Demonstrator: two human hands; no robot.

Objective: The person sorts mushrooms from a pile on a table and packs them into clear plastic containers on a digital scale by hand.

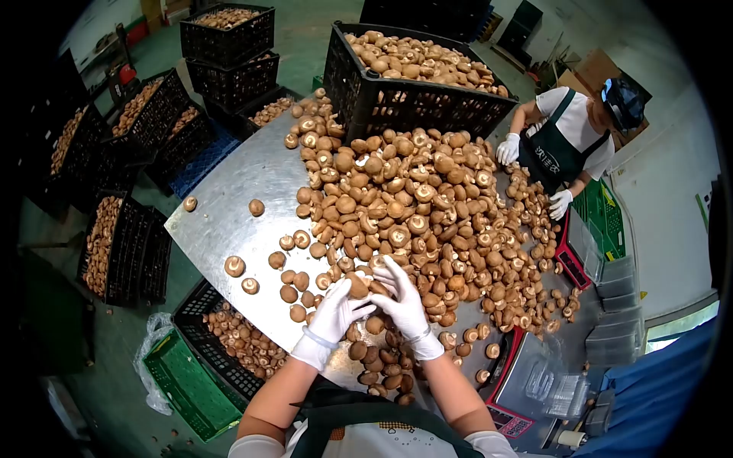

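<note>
My left hand (330,320), in a white glove, has its fingers curled round a brown shiitake mushroom (357,287) in front of me. Facing it, my gloved right hand (403,304) is bent over another mushroom (379,288), its thumb close to the left one. Both hands are at the near edge of a large heap of shiitake mushrooms (427,198) on a metal table (237,229). A smaller group of mushrooms (385,366) lies between my wrists, caps mostly dark brown.
A black crate (427,107) full of mushrooms stands behind the heap. A co-worker (573,137) in white gloves works at the right. Red scales (508,382) and clear plastic trays (615,305) sit on the right. Below left are a black crate (210,305) and a green crate (179,382).
</note>
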